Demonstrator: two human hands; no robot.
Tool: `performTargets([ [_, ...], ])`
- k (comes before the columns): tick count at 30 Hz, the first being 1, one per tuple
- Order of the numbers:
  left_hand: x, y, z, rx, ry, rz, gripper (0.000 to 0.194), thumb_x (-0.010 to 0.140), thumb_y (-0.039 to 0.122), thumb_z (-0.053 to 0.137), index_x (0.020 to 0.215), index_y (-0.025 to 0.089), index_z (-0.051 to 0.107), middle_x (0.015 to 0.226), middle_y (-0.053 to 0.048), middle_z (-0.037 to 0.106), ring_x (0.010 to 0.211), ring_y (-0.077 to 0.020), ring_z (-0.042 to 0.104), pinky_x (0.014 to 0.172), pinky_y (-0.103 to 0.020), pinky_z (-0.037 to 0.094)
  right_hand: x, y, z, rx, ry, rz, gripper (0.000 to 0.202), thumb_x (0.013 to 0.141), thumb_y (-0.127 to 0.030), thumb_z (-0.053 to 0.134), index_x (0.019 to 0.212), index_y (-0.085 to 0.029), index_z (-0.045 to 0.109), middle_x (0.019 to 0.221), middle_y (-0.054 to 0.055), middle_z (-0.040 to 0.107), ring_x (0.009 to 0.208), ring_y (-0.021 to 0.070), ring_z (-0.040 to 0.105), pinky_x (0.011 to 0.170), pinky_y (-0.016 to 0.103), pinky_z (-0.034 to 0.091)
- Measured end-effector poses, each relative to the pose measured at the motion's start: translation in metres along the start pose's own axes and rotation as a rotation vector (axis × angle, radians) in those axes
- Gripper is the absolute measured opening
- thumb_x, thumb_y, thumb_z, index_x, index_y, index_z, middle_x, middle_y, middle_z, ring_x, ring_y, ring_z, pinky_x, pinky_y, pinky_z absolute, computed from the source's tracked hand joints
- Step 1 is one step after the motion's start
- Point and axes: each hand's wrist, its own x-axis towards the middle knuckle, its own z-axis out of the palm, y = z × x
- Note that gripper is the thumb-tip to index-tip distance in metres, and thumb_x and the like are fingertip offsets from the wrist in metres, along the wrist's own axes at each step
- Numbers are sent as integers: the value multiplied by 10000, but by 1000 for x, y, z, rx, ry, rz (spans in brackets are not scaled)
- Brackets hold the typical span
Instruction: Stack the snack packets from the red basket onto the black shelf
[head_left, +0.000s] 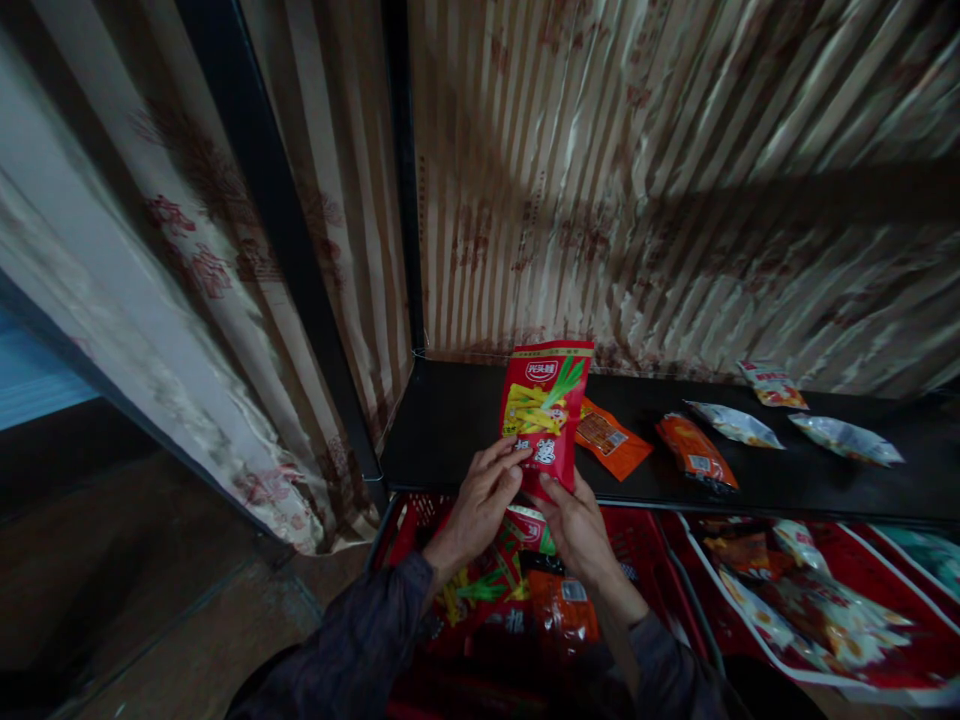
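Note:
A red snack bag [551,385] with yellow sticks and green stalks printed on it is held upright over the front edge of a black shelf [442,425]. My left hand [480,500] touches the bag's lower left, fingers lying across its front. At the lower right edge, my right hand [576,525] grips the bag with the thumb on its front. An orange packet [619,445] lies on the shelf just behind the bag's right side. Below my hands, a red basket [645,540] holds similar red bags and an orange packet [562,605].
Further right on the shelf lie another orange packet [694,450], two silvery packets [735,424] and a red-and-white packet [772,385]. A second red basket [900,660] with packets stands at the lower right. Striped curtains [525,200] hang behind; a dark post [300,250] rises left.

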Motion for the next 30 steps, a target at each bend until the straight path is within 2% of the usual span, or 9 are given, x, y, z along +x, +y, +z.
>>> performTargets([
  [2,3,-5,-1,-37,53,6,350,902,434,507,1112,241,711,1346,-84,577,1270,-228,488,1103,-394,338,2,1,-3,93,46,50,361,637,-266,827,976,-238,708,968,25,763,937,231,704,924,442,548],
  [4,8,-11,-4,-100,172,-42,319,850,441,585,1035,222,727,1316,-97,597,1213,-235,538,1046,-374,398,2,1,-7,145,51,113,299,614,-226,847,883,-218,716,906,30,769,868,230,718,871,444,576],
  [8,18,-21,-15,-280,401,-309,409,743,446,718,1069,201,692,1258,-115,638,1119,-232,598,944,-340,458,-1,-1,-15,244,-30,257,242,603,-170,851,804,-194,718,874,52,771,872,265,725,879,513,570],
  [10,21,-21,-20,-434,398,-437,474,693,474,759,1069,196,682,1215,-118,665,1095,-240,615,886,-331,477,-3,-2,-19,283,-84,303,218,612,-154,840,789,-195,721,883,53,771,909,278,720,914,542,547],
  [12,24,-18,-24,-572,345,-491,511,636,511,790,1026,197,691,1168,-111,689,1064,-251,631,821,-318,488,-6,-1,-24,286,-123,351,199,626,-157,829,791,-195,724,897,54,771,915,278,719,925,553,537],
  [14,25,-15,-26,-645,314,-478,535,586,527,817,992,200,702,1104,-98,714,1015,-248,649,786,-309,491,-8,1,-29,259,-154,400,212,632,-160,823,819,-191,729,906,59,772,899,270,722,926,551,533],
  [20,28,-18,-26,-718,370,-451,547,476,430,879,933,188,699,912,-61,752,857,-235,688,774,-327,513,-14,5,-38,171,-207,462,278,621,-202,837,878,-187,733,930,69,773,904,276,723,949,571,504],
  [25,28,-26,-24,-683,420,-410,530,499,370,853,966,182,689,860,-49,758,820,-237,702,768,-345,528,-17,9,-38,99,-223,416,255,639,-270,841,860,-203,732,921,59,775,889,272,725,910,548,529],
  [30,28,-23,-24,-685,435,-393,516,506,361,836,963,175,686,830,-49,759,806,-247,707,731,-340,533,-13,5,-32,41,-153,354,318,620,-321,861,887,-208,730,895,53,778,821,243,732,847,447,563],
])
